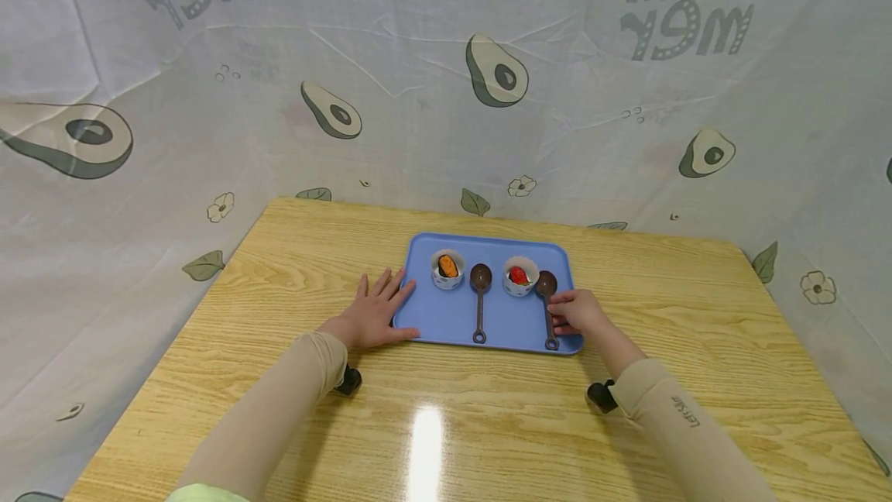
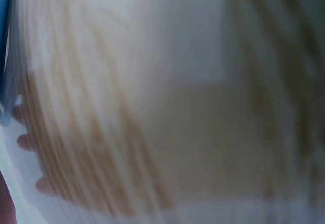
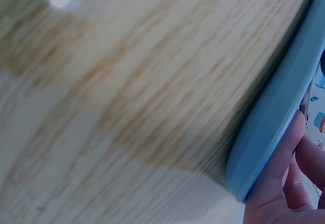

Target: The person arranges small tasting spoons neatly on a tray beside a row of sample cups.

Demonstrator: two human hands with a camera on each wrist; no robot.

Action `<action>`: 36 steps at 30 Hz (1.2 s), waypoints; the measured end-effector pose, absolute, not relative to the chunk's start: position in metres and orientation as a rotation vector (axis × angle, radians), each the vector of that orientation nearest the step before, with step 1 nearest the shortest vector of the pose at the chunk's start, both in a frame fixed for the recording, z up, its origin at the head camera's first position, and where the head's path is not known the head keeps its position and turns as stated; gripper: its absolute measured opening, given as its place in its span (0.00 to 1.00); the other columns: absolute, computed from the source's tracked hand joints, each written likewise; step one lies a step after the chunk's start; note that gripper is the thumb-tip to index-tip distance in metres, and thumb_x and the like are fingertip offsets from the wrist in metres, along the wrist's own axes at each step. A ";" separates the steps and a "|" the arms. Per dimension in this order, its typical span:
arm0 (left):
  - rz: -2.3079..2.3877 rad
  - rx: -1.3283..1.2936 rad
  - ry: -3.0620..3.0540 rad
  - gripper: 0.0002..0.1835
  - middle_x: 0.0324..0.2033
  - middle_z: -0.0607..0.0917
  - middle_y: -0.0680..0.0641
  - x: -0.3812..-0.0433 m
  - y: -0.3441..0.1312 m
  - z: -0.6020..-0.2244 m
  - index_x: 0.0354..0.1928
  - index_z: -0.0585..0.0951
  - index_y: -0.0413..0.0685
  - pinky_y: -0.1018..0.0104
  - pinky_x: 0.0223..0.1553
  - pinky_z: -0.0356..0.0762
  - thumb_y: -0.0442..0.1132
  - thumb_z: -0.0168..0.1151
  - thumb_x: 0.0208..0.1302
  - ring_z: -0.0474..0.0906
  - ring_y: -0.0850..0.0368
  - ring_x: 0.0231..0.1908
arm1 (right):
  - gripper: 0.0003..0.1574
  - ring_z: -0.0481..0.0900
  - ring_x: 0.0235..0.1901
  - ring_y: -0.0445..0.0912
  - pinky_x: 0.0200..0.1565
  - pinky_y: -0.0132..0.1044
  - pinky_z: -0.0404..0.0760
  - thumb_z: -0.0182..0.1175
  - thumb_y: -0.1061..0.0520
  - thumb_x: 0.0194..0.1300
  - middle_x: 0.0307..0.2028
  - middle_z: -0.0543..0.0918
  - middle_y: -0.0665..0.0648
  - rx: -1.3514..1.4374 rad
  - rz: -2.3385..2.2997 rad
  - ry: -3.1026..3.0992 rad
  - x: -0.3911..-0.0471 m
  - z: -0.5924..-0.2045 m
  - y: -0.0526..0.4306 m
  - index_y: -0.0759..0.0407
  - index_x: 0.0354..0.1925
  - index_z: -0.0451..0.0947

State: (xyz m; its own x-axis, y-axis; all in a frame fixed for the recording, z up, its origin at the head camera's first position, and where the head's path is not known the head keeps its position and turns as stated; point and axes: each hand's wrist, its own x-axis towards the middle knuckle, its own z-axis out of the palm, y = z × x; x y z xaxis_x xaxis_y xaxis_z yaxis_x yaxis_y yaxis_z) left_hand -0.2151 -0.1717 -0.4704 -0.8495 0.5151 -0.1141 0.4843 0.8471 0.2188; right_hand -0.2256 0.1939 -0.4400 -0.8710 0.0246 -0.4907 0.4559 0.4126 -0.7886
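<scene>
A blue tray point(image 1: 439, 320) lies on the table, with two brown spoons and two small patterned paper cups on it. My left hand point(image 1: 376, 316) has its fingers spread flat at the tray's left edge, thumb reaching over the near rim. At the tray's right side, my right hand point(image 1: 577, 313) pinches the handle of the right spoon point(image 1: 547, 283); its thumb and fingers also show beside the rim in the right wrist view. The other spoon point(image 1: 480, 304) lies between the left cup point(image 1: 448, 282), holding an orange-topped sushi piece point(image 1: 447, 266), and the right cup point(image 1: 519, 287), holding a red-topped one point(image 1: 518, 275).
The wooden table point(image 1: 502, 417) extends around the tray on all sides. A white cloth point(image 1: 418, 138) printed with avocados and leaves hangs behind the table and along its sides. Black wrist cameras sit under both of my sleeves.
</scene>
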 end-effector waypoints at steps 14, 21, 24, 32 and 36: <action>0.237 0.773 2.857 0.49 0.74 0.43 0.41 -0.215 -0.169 -0.469 0.74 0.49 0.48 0.31 0.65 0.34 0.68 0.51 0.59 0.37 0.37 0.72 | 0.20 0.74 0.21 0.37 0.26 0.32 0.81 0.51 0.66 0.67 0.21 0.75 0.50 0.430 -1.440 2.274 -0.225 -0.438 0.194 0.73 0.56 0.69; 0.245 0.767 2.852 0.49 0.74 0.43 0.41 -0.215 -0.169 -0.469 0.74 0.49 0.48 0.31 0.65 0.33 0.67 0.51 0.60 0.36 0.38 0.73 | 0.20 0.75 0.22 0.38 0.27 0.32 0.81 0.51 0.66 0.67 0.23 0.75 0.51 0.430 -1.427 2.289 -0.224 -0.439 0.194 0.74 0.56 0.69; 0.235 0.762 2.847 0.49 0.74 0.42 0.41 -0.215 -0.169 -0.468 0.74 0.48 0.49 0.32 0.65 0.33 0.68 0.51 0.60 0.36 0.38 0.73 | 0.20 0.75 0.22 0.38 0.27 0.32 0.81 0.51 0.66 0.67 0.23 0.75 0.51 0.434 -1.429 2.288 -0.223 -0.440 0.195 0.73 0.56 0.69; 0.238 0.765 2.843 0.49 0.74 0.41 0.42 -0.216 -0.169 -0.470 0.74 0.48 0.49 0.32 0.65 0.32 0.68 0.50 0.59 0.35 0.39 0.73 | 0.20 0.75 0.23 0.38 0.27 0.32 0.81 0.51 0.66 0.67 0.24 0.76 0.51 0.425 -1.447 2.279 -0.222 -0.440 0.196 0.74 0.56 0.69; 0.238 0.771 2.844 0.49 0.74 0.41 0.42 -0.216 -0.169 -0.471 0.74 0.48 0.49 0.32 0.65 0.32 0.68 0.51 0.59 0.35 0.38 0.73 | 0.20 0.75 0.23 0.38 0.27 0.32 0.81 0.51 0.66 0.67 0.24 0.76 0.51 0.426 -1.452 2.275 -0.222 -0.441 0.197 0.74 0.56 0.69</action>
